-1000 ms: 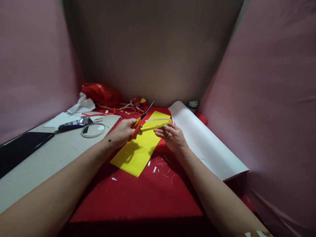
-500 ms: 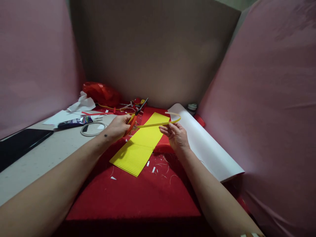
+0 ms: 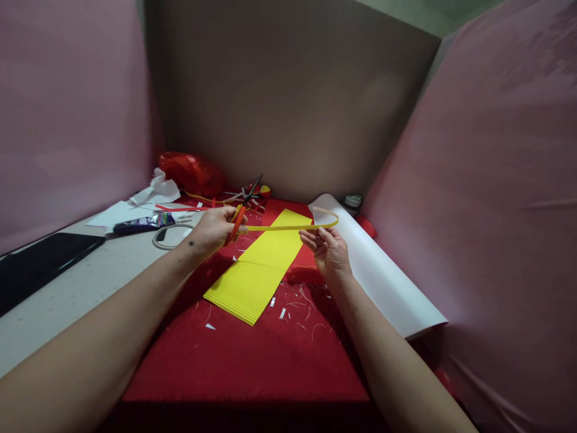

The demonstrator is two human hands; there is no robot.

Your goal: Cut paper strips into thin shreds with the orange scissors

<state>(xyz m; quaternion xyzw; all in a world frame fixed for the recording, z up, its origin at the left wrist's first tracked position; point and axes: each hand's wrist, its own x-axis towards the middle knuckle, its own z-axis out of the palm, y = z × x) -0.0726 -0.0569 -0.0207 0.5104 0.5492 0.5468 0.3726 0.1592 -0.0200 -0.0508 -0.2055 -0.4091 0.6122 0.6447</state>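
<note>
A narrow yellow corrugated paper strip (image 3: 279, 228) is stretched between my two hands, and its far end curls back in a loop on the right. My left hand (image 3: 215, 227) is closed around the orange-handled scissors (image 3: 238, 219), whose dark blades point up and away; the strip's left end meets this hand's fingertips. With thumb and fingers, my right hand (image 3: 331, 249) pinches the strip near its curled end. Below both hands lies a yellow corrugated sheet (image 3: 246, 282), partly over a red sheet (image 3: 306, 264).
A large white paper roll (image 3: 383, 276) lies along the right side. On the left are a dark tablet-like slab (image 3: 49, 258), a paint tube (image 3: 142, 223), a grey ring (image 3: 157, 240) and crumpled white paper (image 3: 157, 189). A red plastic bag (image 3: 192, 172) sits behind. Paper scraps litter the red cloth (image 3: 243, 367).
My right hand has shifted slightly right, and the strip is straighter and more level between the hands. The scissors have tilted and moved a little left. The view has shifted slightly.
</note>
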